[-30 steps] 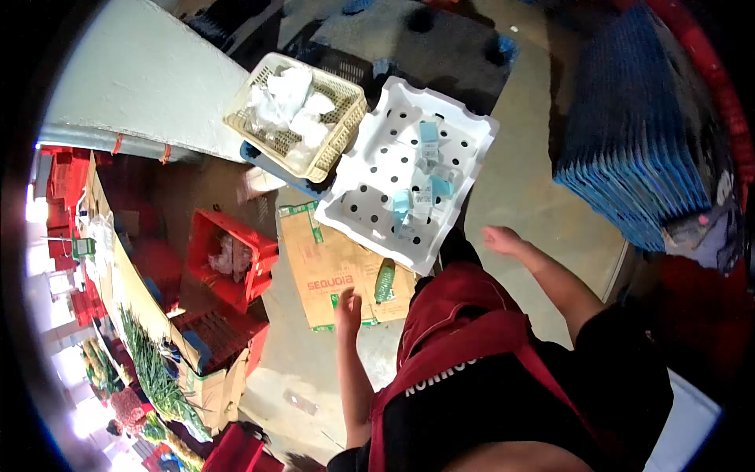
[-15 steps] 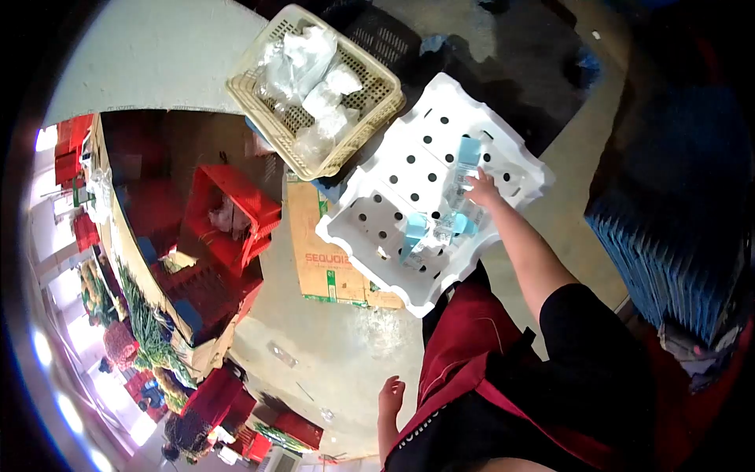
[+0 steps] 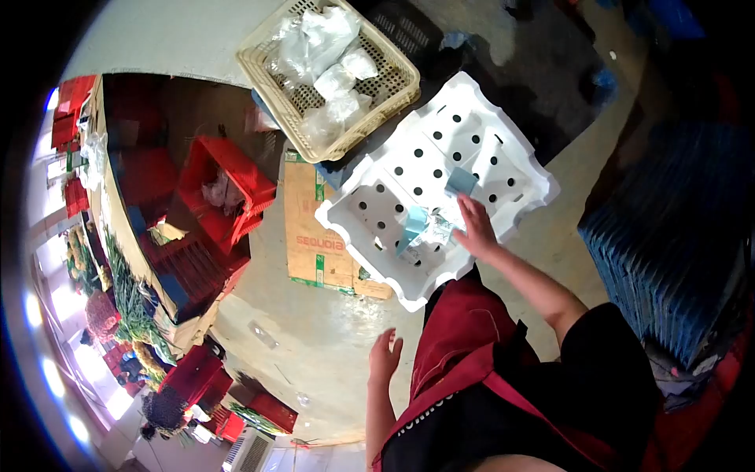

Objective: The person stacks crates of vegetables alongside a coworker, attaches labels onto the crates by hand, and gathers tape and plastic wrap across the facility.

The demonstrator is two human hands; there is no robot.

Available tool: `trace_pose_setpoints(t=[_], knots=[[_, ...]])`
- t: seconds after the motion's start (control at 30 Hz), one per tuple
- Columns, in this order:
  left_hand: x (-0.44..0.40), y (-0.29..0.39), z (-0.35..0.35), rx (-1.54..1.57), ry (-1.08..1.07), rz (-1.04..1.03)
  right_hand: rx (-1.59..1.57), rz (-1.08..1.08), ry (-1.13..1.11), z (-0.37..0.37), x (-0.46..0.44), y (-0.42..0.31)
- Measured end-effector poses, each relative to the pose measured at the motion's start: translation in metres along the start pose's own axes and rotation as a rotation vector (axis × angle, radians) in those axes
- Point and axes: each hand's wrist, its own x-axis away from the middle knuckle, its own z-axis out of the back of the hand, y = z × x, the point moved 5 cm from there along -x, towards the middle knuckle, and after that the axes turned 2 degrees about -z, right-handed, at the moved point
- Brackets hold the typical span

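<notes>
My right hand (image 3: 476, 226) is inside a white plastic crate (image 3: 358, 177) with round black holes. Its fingers and thumb appear closed on a clear plastic pack with a light-blue end (image 3: 461, 182), though the grip itself is partly hidden. Beside it in the crate lies another clear pack with a light-blue part (image 3: 413, 225), together with crumpled clear plastic (image 3: 439, 226). My left hand (image 3: 384, 358) hangs in the air over the floor, left of my red apron, fingers apart and holding nothing.
A cream basket (image 3: 249, 57) of plastic bags stands beyond the crate. Left are a flattened cardboard box (image 3: 303, 212) and a red crate (image 3: 263, 185). Folded blue crates (image 3: 629, 275) are stacked at right. People and green vegetables (image 3: 130, 283) appear at far left.
My right hand has moved down and nearer my body, and the blue-ended pack has shifted with it. My left hand has risen slightly. The whole view has turned a little.
</notes>
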Motion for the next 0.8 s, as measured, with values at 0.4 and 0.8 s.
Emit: trace_pose_setpoints(t=[0.4, 0.8], knots=[[-0.115, 0.098, 0.012, 0.957, -0.209, -0.187, -0.143, 0.351, -0.307, 0.041, 0.091, -0.148], [-0.062, 0.119, 0.050, 0.712, 0.087, -0.563, -0.168, 0.378, -0.110, 0.077, 0.034, -0.185]])
